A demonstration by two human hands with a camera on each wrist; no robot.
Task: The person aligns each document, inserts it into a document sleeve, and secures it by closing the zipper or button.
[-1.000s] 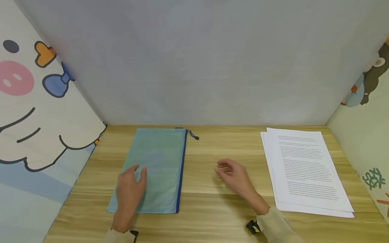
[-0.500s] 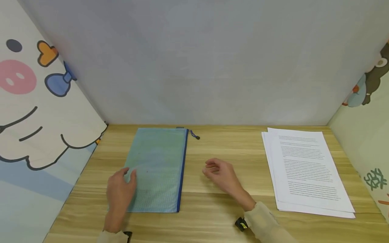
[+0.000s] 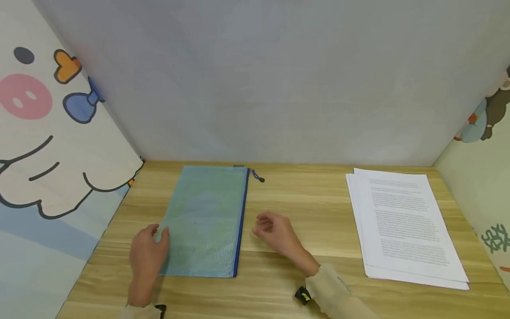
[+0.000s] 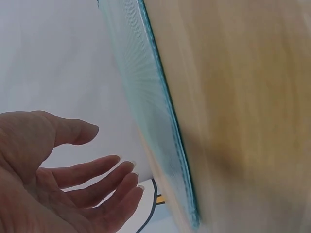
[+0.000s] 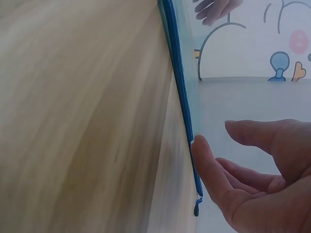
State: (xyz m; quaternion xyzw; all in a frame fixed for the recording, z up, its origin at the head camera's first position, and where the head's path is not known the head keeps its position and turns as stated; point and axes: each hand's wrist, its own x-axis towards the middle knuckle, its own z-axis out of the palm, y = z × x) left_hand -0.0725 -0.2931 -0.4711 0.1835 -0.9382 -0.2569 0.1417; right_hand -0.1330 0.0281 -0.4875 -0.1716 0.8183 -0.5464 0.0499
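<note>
A translucent blue-green zipper file pouch (image 3: 207, 212) lies flat on the wooden table, its dark blue zipper edge on the right and a small pull cord (image 3: 258, 176) at the far corner. My left hand (image 3: 148, 254) hovers by the pouch's left edge, fingers loosely bent with nothing between them. To the right of the zipper edge is my right hand (image 3: 276, 232), thumb and fingers apart and holding nothing. In the right wrist view the zipper edge (image 5: 180, 97) runs behind the fingertips. The left wrist view has the pouch's rim (image 4: 167, 107) beyond the relaxed fingers.
A stack of printed paper sheets (image 3: 406, 226) lies at the right of the table (image 3: 311, 195), slightly fanned. A grey-white wall (image 3: 287, 88) stands behind, with cartoon-printed panels (image 3: 44, 146) at the sides.
Both hands have moved left; the left hand has gone from over the pouch to its left edge, the right closer to the zipper side. The pouch and papers stay in place.
</note>
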